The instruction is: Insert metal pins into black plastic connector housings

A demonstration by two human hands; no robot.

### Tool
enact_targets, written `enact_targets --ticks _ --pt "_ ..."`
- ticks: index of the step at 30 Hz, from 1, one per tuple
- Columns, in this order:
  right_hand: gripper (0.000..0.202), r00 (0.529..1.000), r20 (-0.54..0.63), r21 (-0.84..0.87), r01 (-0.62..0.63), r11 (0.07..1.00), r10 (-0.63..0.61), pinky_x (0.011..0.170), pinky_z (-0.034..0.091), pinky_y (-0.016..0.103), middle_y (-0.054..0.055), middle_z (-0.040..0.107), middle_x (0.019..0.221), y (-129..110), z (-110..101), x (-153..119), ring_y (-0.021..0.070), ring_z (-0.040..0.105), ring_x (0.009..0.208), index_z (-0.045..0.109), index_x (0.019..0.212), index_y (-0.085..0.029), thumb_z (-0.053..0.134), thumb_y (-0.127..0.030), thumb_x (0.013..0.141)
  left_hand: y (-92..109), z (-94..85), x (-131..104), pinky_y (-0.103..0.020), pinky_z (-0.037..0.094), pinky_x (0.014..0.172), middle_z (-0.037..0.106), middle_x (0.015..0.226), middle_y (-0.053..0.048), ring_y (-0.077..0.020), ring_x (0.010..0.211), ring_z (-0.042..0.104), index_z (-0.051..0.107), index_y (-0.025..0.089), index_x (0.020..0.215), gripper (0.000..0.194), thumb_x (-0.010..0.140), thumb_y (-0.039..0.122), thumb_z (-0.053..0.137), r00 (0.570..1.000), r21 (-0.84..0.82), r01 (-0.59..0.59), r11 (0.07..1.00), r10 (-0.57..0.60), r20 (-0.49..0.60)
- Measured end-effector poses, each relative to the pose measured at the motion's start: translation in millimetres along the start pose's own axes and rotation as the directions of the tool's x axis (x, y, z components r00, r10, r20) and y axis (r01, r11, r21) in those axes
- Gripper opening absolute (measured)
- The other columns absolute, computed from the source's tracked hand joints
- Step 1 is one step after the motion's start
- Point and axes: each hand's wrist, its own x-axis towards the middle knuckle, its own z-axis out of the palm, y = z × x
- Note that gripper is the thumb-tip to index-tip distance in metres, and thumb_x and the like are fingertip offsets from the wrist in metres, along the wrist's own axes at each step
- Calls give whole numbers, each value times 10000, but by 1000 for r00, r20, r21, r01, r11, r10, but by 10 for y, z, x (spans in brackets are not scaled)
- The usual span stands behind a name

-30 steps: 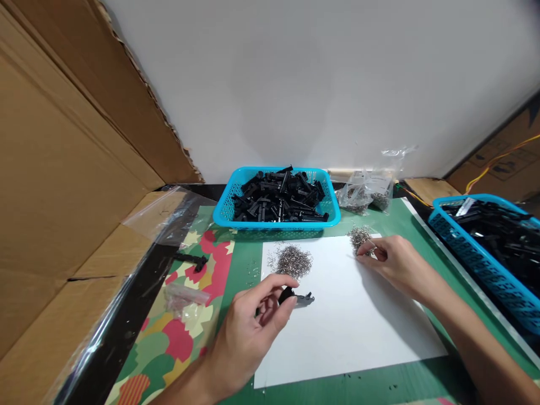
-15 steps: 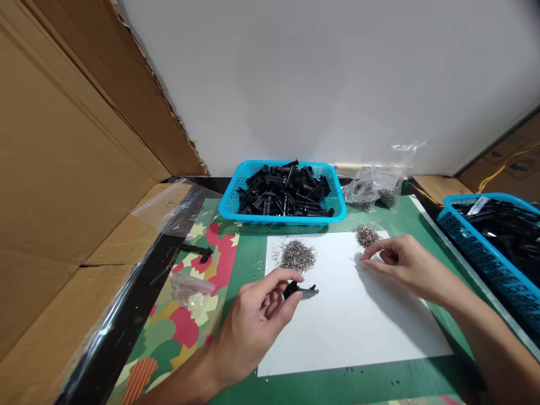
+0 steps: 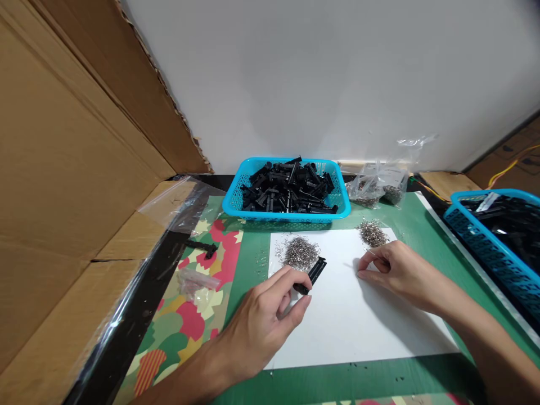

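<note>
My left hand (image 3: pixel 274 312) holds a slim black plastic part (image 3: pixel 316 271) between thumb and fingers, its long end pointing up and away over the white sheet (image 3: pixel 337 332). Just behind that part lies a pile of small bent metal pieces (image 3: pixel 300 251). To the right, my right hand (image 3: pixel 386 270) is closed in a pinch low over the paper; whatever sits at its fingertips is too small to make out. A second pile of small metal pieces (image 3: pixel 372 232) lies right behind the right hand.
A blue basket (image 3: pixel 287 216) full of black parts stands at the back, another blue basket (image 3: pixel 468 228) at the right. Plastic bags of metal pieces (image 3: pixel 367 194) lean by the wall. One black part (image 3: pixel 205 247) lies at left, near cardboard (image 3: pixel 80 185).
My left hand has turned the black part so its long end now tips upward and away. My right hand has shifted slightly nearer, still pinching. The view has moved a little.
</note>
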Motion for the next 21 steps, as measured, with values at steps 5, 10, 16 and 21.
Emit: enact_targets --ticks 5,10,16,21 --pt "308 998 3 113 58 992 -59 544 319 286 22 601 670 -20 -51 -39 150 488 604 822 904 -180 598 -382 969 -6 0 14 -251 424 675 541 895 5 -130 682 482 616 229 1136 173 1087 336 489 1000 -14 -11 1000 11 -8" --pt "239 1000 -3 62 -6 998 6 507 220 292 -36 457 563 9 -67 -26 121 368 518 824 902 -198 731 -417 881 -20 13 3 -249 397 649 545 835 24 -126 659 472 621 232 1151 167 1079 331 507 1000 -3 18 1000 -18 9" --pt "129 1000 -3 36 4 999 -4 517 251 289 -38 442 585 45 21 -1 116 373 529 822 792 -214 777 -328 832 -39 46 -25 -259 404 666 607 878 10 -122 666 487 649 228 1131 140 1069 290 540 1000 -4 1 1000 -1 13" --pt "86 1000 16 101 19 995 -21 509 246 286 -47 415 585 28 36 -16 113 348 530 804 778 -204 768 -272 815 -54 54 -29 -256 463 751 643 1124 -45 -135 844 615 743 272 1186 265 1075 195 515 996 -26 -88 996 89 16"
